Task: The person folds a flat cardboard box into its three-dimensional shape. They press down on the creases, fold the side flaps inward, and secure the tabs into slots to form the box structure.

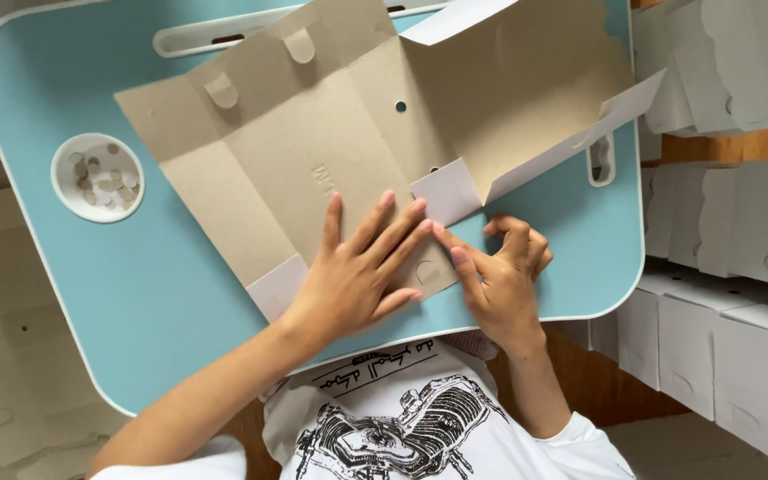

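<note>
Fingers [375,233] of our left hand [353,280] lay spread apart and flat on the unfolded grey-brown cardboard box blank [340,133], pinning its near panel to the light blue lap table [73,293]; our right hand [500,280] had its index finger and thumb drawn together on the crease beside a small white-faced flap [446,191], the other fingers curled loosely. We judged the step in hand to be creasing that near corner flap along its scored line; the next move would call for steady pressure from the flat hand while the pinching fingers turn the flap fully over without tearing the fold. Farther out, the blank covered the middle of the table, one long side flap [580,133] lifted at right; a round recess [98,176] at left held small cardboard discs; beyond the table's right edge stood rows of finished pale boxes [722,347].
</note>
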